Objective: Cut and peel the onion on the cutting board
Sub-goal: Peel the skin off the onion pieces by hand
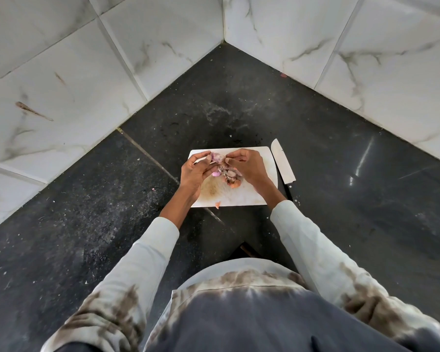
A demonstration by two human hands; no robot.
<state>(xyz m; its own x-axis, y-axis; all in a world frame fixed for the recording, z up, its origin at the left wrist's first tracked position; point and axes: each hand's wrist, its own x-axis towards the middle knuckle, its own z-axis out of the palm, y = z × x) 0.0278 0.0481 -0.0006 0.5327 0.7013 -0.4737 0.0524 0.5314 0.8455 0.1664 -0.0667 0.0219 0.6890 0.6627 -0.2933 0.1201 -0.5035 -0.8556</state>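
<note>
A white cutting board lies on the dark counter. Above its far half, my left hand holds a pale purple onion piece in its fingers. My right hand pinches the papery skin at the onion's right side. Loose brown and purple peels lie in a heap on the board under my hands. A knife with a broad steel blade rests on the counter just right of the board, with nobody touching it.
The black stone counter runs into a corner between two white marble-tiled walls. A small peel scrap sits at the board's near edge. Crumbs dot the counter on the left.
</note>
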